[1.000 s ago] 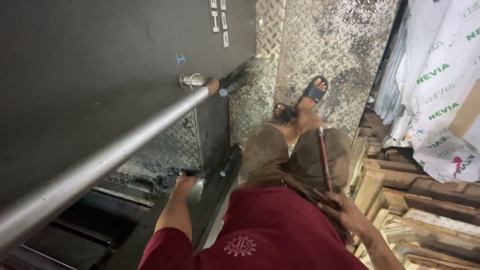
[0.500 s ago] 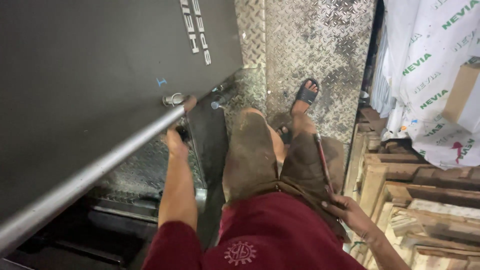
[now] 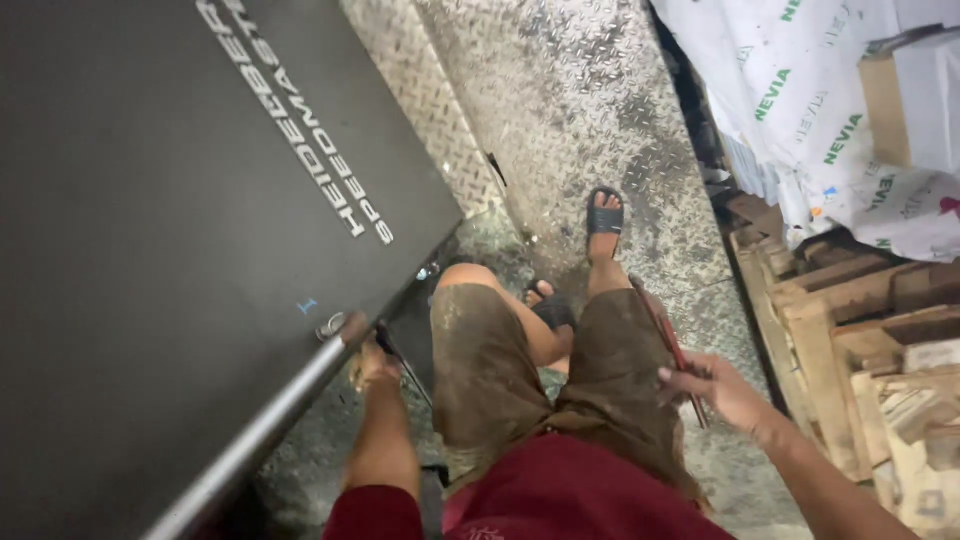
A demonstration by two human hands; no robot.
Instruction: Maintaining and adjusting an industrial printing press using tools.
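— Looking down from the head view, what does the right hand (image 3: 722, 390) have hold of?

— One thin reddish rod (image 3: 668, 340). Its fingers (image 3: 684, 377) are curled shut around the lower part of the rod, and the upper end slants up past the right knee toward the sandalled foot.

— And the left hand (image 3: 372, 366)?

— It sits just under the end of the grey metal rail (image 3: 262, 437), at the lower right corner of the dark machine panel (image 3: 150, 230). Its fingers look bent around something slim and dark (image 3: 400, 362) that hangs beside the panel's edge, but the hand is seen from behind, so I cannot tell how tightly they close or whether they truly grip it.

— How many of each thing do you count?

— Two hands, both the person's own. One rod. One rail, with one small round fitting (image 3: 330, 326) where it meets the panel. Two black sandals (image 3: 604, 216), one forward on the tread-plate floor (image 3: 590, 110), the other tucked back between the legs.

— What lies around them?

— Brown stained shorts (image 3: 490, 370) and a dark red shirt (image 3: 590, 500) fill the bottom middle. Along the floor's right edge stand wooden pallets (image 3: 850, 340), and above them, toward the top right corner, white wrapped bundles (image 3: 800, 90) and one cardboard box (image 3: 885, 95).
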